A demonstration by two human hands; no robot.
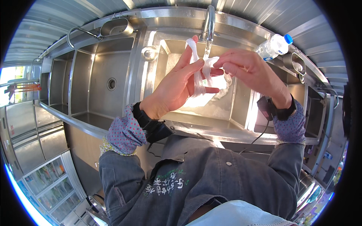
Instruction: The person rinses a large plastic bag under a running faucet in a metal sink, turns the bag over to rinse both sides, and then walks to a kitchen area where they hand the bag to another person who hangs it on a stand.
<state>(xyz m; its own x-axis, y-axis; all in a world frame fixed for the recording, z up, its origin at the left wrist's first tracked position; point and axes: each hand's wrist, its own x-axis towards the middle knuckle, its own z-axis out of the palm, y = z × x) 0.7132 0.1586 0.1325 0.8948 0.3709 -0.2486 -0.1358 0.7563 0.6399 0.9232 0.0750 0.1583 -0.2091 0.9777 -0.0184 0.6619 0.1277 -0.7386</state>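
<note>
My left hand [176, 82] is raised over the middle sink basin [234, 93] with its fingers spread, and a whitish translucent strip, perhaps plastic film, is looped over them. My right hand [249, 66] pinches at a white, wet-looking thin material [208, 69] just beside the left fingers. Water runs from the curved faucet [209, 25] down behind this material. Below the hands lies something bright white [199, 101] in the basin; glare hides what it is. A clear, crumpled-looking mass [223, 94] shows at its right.
An empty steel basin [104, 76] with a drain lies left. A steel caddy [116, 27] hangs at the back wall, another [294, 63] at right. A plastic bottle with a blue cap [273, 48] stands on the right back ledge. A round clear object [149, 53] sits on the divider.
</note>
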